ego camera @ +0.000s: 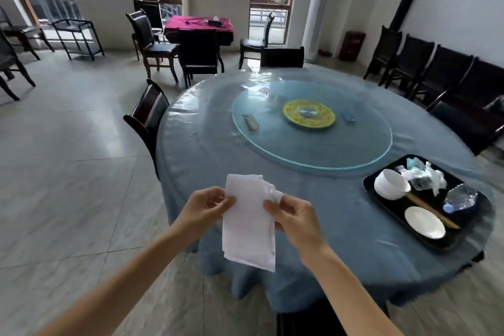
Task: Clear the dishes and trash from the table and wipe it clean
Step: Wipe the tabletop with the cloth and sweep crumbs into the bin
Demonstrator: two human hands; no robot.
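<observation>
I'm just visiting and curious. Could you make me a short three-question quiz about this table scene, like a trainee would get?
1. True or false: the bowl sits on the black tray.
2. What do the left hand and right hand hold? A) plate B) white cloth C) bottle
3. Fill in: the chopsticks lie between the small plate and the crushed ____.

Key: 1 true. 2 B, the white cloth. 3 bottle.
</observation>
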